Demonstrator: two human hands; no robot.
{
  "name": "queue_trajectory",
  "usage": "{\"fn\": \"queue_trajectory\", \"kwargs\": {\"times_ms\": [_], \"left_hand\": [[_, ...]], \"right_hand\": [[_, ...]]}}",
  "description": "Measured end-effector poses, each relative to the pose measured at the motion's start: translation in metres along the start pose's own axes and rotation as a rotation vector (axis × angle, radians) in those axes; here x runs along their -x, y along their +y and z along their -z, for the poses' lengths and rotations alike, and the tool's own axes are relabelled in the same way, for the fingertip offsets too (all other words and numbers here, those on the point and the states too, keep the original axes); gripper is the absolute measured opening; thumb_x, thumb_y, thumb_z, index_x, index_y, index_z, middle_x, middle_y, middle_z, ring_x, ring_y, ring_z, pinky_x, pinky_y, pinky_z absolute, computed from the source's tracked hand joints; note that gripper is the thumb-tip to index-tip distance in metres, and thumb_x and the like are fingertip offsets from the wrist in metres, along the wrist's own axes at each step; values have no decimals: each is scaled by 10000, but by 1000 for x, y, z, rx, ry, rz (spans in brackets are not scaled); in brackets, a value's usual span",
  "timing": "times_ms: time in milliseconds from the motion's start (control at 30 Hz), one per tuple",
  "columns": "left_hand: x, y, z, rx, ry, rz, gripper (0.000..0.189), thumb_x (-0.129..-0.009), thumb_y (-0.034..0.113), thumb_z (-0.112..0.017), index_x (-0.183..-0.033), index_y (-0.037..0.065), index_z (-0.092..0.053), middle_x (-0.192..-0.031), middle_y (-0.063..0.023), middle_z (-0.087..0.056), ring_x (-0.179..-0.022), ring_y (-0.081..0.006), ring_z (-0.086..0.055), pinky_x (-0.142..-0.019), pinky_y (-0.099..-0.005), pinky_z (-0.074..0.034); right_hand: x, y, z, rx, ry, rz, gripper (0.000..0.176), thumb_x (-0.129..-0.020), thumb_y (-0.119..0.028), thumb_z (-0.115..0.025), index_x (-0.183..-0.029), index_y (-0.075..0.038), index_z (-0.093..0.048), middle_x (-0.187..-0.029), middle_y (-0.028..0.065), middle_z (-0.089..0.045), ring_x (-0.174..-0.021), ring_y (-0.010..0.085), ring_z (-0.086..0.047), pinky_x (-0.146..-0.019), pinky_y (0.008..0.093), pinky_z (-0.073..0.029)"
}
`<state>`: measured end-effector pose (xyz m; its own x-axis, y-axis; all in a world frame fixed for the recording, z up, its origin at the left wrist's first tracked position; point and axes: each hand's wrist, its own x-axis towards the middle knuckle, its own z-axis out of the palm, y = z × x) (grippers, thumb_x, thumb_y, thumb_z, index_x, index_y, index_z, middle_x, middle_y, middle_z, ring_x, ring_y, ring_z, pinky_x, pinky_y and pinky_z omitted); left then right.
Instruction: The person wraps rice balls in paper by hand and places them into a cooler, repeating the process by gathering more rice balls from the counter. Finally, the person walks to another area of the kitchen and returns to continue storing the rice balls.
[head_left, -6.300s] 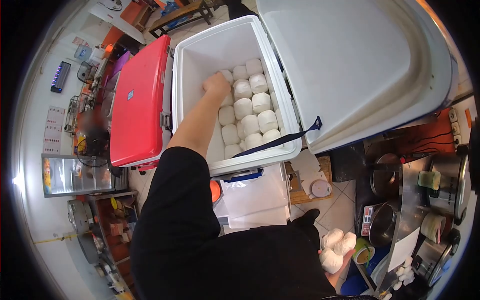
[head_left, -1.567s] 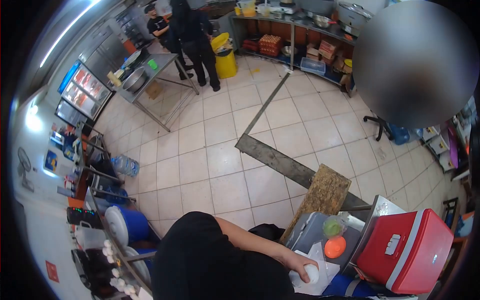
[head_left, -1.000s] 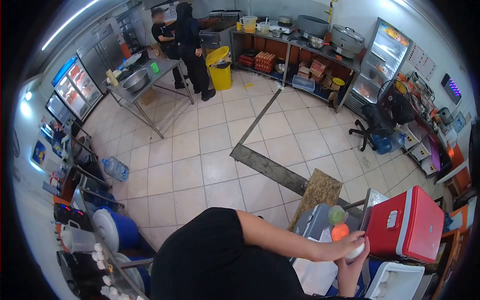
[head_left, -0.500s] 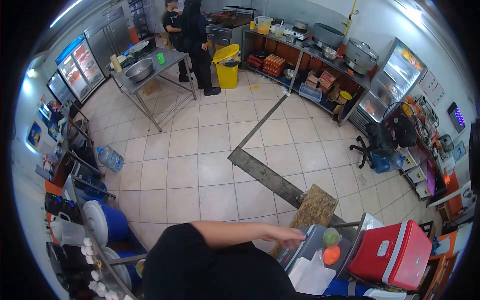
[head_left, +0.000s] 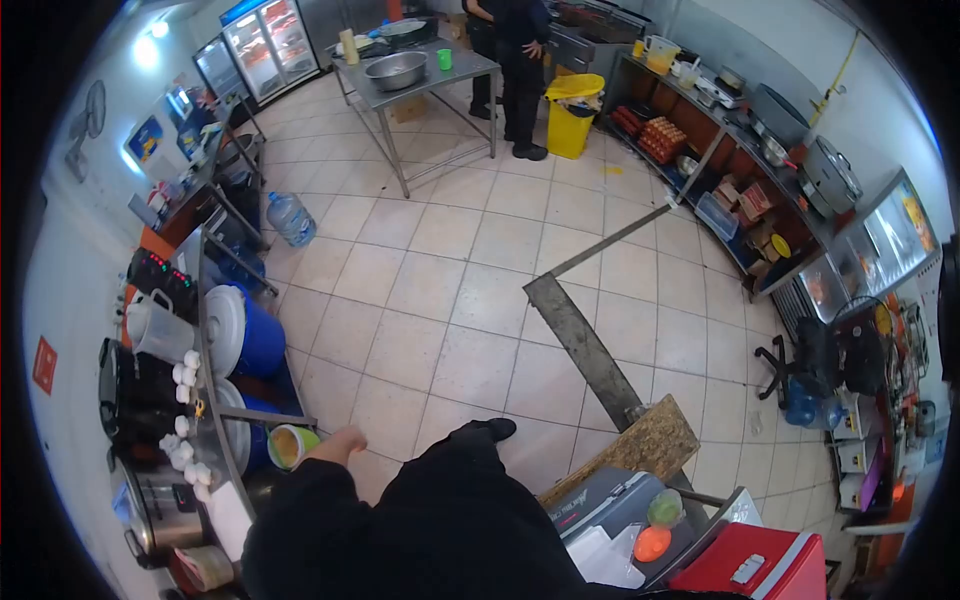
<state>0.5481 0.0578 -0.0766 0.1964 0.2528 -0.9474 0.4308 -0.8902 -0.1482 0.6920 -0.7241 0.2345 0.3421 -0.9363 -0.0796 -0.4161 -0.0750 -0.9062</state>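
My left hand (head_left: 345, 443) hangs over the tiled floor at lower left, just past the dark sleeve. It is beside a white and green tub (head_left: 290, 446) with a yellowish inside, and its fingers are too small and blurred to read. My right hand is out of view. At lower right a grey box (head_left: 600, 502) bears a green round item (head_left: 664, 508), an orange one (head_left: 653, 544) and a white plastic bag (head_left: 606, 556).
Blue barrels (head_left: 262, 335) stand under the left counter (head_left: 232, 505). A speckled board (head_left: 650, 440) and a red cooler (head_left: 735, 565) are at right. A water jug (head_left: 291, 219) stands on the floor. Two people are beyond the steel table (head_left: 430, 75), near a yellow bin (head_left: 570, 130).
The view has shifted, with the room's contents now further right and higher. My left hand has moved from beside the grey box to the left side, near the tub. A shoe now shows.
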Motion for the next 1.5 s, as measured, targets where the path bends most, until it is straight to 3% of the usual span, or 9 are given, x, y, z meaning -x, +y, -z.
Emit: {"fn": "queue_trajectory", "kwargs": {"times_ms": [200, 267, 333, 400, 733, 967, 1267, 1367, 1500], "left_hand": [[8, -36, -132, 404, -40, 210, 369, -732, 131, -628, -1061, 43, -770, -1197, -215, -700, -1103, -364, -679, -913, -473, -531], [3, -28, -158, 631, 64, 113, 404, -917, 309, -576, -1068, -38, -717, -1010, -188, -725, -739, -330, -715, -673, -506, -559], [38, 25, -99, 395, -81, 112, 359, -828, 253, -595, -996, -24, -749, -1141, -273, -697, -1066, -406, -680, -906, -483, -529], [8, 45, -104, 403, 368, -154, 417, -850, 326, -589, -976, -44, -736, -1052, -294, -707, -1029, -427, -684, -901, -494, -528], [1, 56, 43, 501, 438, -350, 476, -813, 280, -621, -1200, 11, -686, -1207, -244, -689, -1131, -375, -665, -965, -441, -523], [-102, -51, 48, 770, -167, -186, 512, -960, 455, -497, -1268, 81, -663, -1167, -139, -716, -867, -290, -732, -744, -523, -574], [-148, -259, 80, 1019, 88, -1, 378, -910, 302, -542, -1083, -9, -671, -971, -179, -732, -697, -299, -729, -594, -475, -554], [-143, -299, 89, 1110, 181, 94, 351, -914, 272, -547, -1118, 0, -631, -938, -169, -720, -675, -281, -712, -567, -471, -539], [-122, -316, 127, 1566, 199, 114, 337, -932, 267, -558, -1195, 57, -559, -958, -121, -683, -723, -255, -681, -604, -439, -524]], "right_hand": [[1, 20, -19, -1, -68, -23, 583, -907, -85, -652, -1437, -71, -410, -1423, 176, -515, -1002, 246, -576, -844, 402, -519], [1, 24, -22, -1, -85, -21, 572, -907, -86, -647, -1431, -68, -419, -1416, 172, -523, -984, 234, -576, -830, 390, -518], [0, 32, -25, 6, -100, -22, 561, -907, -86, -643, -1425, -64, -428, -1409, 168, -530, -966, 223, -577, -817, 378, -517], [0, 38, -26, 14, -104, -22, 551, -907, -86, -639, -1419, -61, -437, -1402, 164, -538, -948, 211, -577, -803, 366, -516], [29, 27, -48, 73, -53, 44, 502, -907, -88, -617, -1389, -43, -482, -1367, 143, -577, -858, 154, -578, -736, 308, -512], [116, -22, -149, 42, -176, 172, 473, -907, -89, -602, -1368, -31, -514, -1342, 129, -605, -795, 114, -579, -689, 266, -509], [648, -287, -397, -424, -2066, 699, 776, -894, 82, -564, -1599, -66, -276, -1636, 155, -323, -740, 77, -609, -598, 217, -500], [773, -398, -432, -598, -940, 1818, 788, -821, 62, -622, -1533, -224, -440, -1598, 170, -360, -939, 260, -702, -628, 293, -557], [861, -474, -490, -343, -633, 1950, 767, -842, 16, -617, -1541, -198, -385, -1574, 227, -340, -876, 328, -703, -657, 354, -582]]}}
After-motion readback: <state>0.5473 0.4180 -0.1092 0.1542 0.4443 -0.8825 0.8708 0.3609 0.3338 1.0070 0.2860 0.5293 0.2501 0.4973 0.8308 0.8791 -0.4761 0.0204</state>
